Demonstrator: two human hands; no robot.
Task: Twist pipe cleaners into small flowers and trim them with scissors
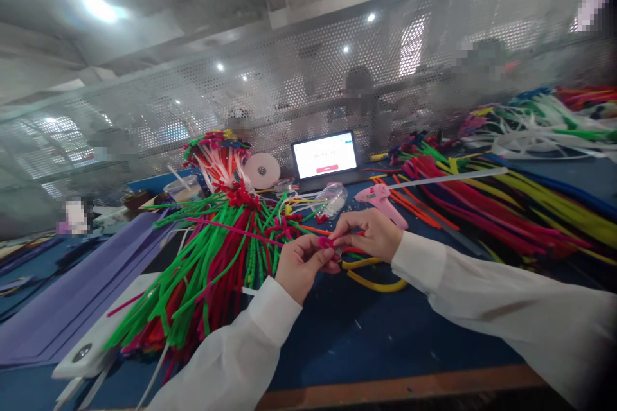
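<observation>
Both of my hands meet over the middle of the table, fingers pinched close together. My left hand (303, 263) grips a magenta pipe cleaner (231, 229), whose long straight end sticks out to the left. Between the fingertips the pipe cleaner is bent into a small bunched shape, partly hidden by the fingers. My right hand (369, 234) pinches that bunched part from the other side. A bent yellow pipe cleaner (376, 286) lies on the table just below my right hand. Behind that hand rests a pink glue gun (385, 202) with a long pale glue stick in it.
Green pipe cleaners (193, 270) and red ones are piled on the left. More coloured pipe cleaners (506, 212) spread at the right. A tablet (325, 155) stands at the back before a perforated metal screen (289, 90). A drink cup (186, 189) and purple sheets (96, 295) are at left.
</observation>
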